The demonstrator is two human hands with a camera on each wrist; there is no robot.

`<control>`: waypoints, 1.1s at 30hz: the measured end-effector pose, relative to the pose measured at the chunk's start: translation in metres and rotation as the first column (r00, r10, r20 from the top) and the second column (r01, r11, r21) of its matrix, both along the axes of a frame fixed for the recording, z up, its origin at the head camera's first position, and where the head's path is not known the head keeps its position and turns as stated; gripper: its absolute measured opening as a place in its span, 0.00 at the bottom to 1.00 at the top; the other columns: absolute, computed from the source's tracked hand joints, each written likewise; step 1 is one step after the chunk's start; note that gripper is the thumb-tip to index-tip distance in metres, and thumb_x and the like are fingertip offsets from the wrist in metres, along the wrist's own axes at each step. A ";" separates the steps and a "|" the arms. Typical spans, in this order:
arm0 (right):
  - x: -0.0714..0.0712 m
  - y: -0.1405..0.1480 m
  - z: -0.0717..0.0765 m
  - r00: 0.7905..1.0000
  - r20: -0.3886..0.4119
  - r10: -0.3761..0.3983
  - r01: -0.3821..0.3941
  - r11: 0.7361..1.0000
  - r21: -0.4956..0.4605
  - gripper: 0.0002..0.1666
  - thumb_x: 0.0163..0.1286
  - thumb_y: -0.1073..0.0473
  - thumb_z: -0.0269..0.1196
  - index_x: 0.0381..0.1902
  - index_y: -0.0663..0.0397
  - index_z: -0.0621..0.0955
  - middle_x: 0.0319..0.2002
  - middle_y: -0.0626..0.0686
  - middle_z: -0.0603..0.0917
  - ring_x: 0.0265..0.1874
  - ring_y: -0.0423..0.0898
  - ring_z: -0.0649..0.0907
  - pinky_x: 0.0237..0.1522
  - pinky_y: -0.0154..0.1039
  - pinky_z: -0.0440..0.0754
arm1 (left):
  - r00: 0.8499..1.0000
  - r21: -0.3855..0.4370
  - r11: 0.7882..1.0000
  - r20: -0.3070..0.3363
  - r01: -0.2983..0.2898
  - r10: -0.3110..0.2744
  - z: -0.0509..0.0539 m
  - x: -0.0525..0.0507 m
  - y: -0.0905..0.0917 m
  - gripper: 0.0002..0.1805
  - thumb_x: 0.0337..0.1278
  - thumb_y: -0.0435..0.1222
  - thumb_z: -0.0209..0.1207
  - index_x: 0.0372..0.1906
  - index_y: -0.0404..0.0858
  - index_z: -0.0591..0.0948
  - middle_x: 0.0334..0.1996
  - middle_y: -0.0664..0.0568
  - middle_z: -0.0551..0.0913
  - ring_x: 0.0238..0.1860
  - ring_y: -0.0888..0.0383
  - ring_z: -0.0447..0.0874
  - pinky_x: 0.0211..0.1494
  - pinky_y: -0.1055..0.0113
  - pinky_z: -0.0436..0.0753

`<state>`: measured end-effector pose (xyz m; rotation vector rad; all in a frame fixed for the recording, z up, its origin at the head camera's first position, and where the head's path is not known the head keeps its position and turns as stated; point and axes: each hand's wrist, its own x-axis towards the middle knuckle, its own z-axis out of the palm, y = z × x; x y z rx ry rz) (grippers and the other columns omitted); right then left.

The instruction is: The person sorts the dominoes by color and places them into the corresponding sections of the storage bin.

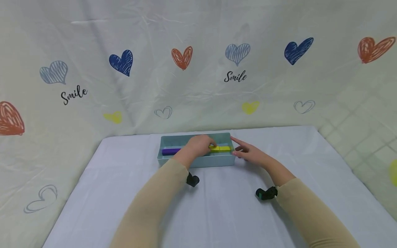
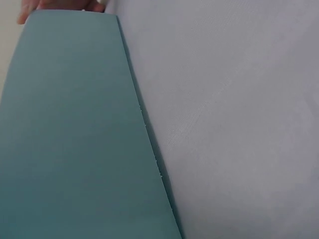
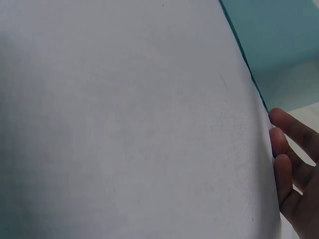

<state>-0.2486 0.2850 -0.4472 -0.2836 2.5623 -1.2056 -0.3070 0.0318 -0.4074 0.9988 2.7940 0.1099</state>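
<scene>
A long pale blue-green box [image 1: 211, 161] stands on the white-covered table, its inside facing up. My left hand [image 1: 198, 145] reaches over its front wall, fingers bent down around a yellow block [image 1: 214, 148]; the thumb is hidden. Another yellow block [image 1: 225, 148] lies end to end with it on the right. Inside the box, left of that hand, is a purple bar [image 1: 170, 151], partly covered by the wrist. At the box's right end my right hand [image 1: 252, 154] touches the outside, index finger stretched to the back corner, thumb near the front. The left wrist view shows the box's outer wall [image 2: 75, 124].
The white tablecloth [image 1: 223, 213] spreads in front of the box and to both sides. Behind the table hangs a pale curtain [image 1: 204, 100] printed with hearts and "Smile". Each wrist wears a small black camera, such as the right one [image 1: 266, 193].
</scene>
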 end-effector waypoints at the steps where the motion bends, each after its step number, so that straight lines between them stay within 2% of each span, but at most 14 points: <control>1: 0.000 0.000 0.000 1.000 0.000 -0.001 0.001 1.000 0.000 0.42 0.74 0.41 0.57 0.79 0.25 0.51 0.63 0.63 0.74 0.52 0.54 0.80 0.50 0.50 0.76 | 1.000 -0.006 1.000 -0.002 0.001 -0.001 0.000 0.000 0.000 0.19 0.69 0.37 0.58 0.60 0.57 0.82 0.59 0.62 0.80 0.59 0.59 0.77 0.57 0.61 0.78; 9: 0.002 -0.003 0.003 1.000 -0.006 -0.005 0.005 1.000 0.000 0.43 0.74 0.43 0.57 0.79 0.27 0.51 0.62 0.63 0.75 0.51 0.53 0.80 0.50 0.49 0.76 | 1.000 -0.045 0.999 -0.027 0.013 -0.014 -0.003 -0.001 0.003 0.20 0.68 0.37 0.60 0.61 0.58 0.82 0.58 0.62 0.81 0.56 0.61 0.80 0.54 0.63 0.79; 19: 0.001 -0.002 0.002 1.000 -0.011 -0.004 0.004 1.000 -0.002 0.43 0.74 0.43 0.57 0.79 0.28 0.51 0.63 0.63 0.75 0.52 0.53 0.81 0.50 0.50 0.77 | 0.999 -0.101 0.995 -0.034 0.015 -0.019 -0.009 -0.005 0.007 0.20 0.69 0.40 0.59 0.61 0.61 0.81 0.59 0.62 0.80 0.57 0.61 0.79 0.54 0.63 0.79; 26: 0.000 -0.001 0.001 1.000 -0.010 -0.004 0.004 1.000 -0.001 0.42 0.74 0.43 0.57 0.79 0.27 0.51 0.62 0.63 0.75 0.52 0.53 0.81 0.51 0.51 0.77 | 0.999 -0.084 0.996 -0.044 0.005 -0.009 -0.007 -0.005 0.007 0.20 0.68 0.40 0.60 0.62 0.59 0.80 0.60 0.63 0.80 0.59 0.61 0.78 0.56 0.63 0.78; 33: -0.001 0.000 0.001 1.000 -0.006 -0.001 0.001 1.000 0.004 0.42 0.74 0.42 0.57 0.79 0.26 0.51 0.62 0.62 0.75 0.51 0.52 0.80 0.50 0.50 0.76 | 1.000 -0.002 1.000 -0.007 -0.010 0.010 -0.006 -0.005 0.006 0.20 0.69 0.43 0.59 0.64 0.56 0.79 0.60 0.63 0.80 0.61 0.61 0.76 0.59 0.61 0.77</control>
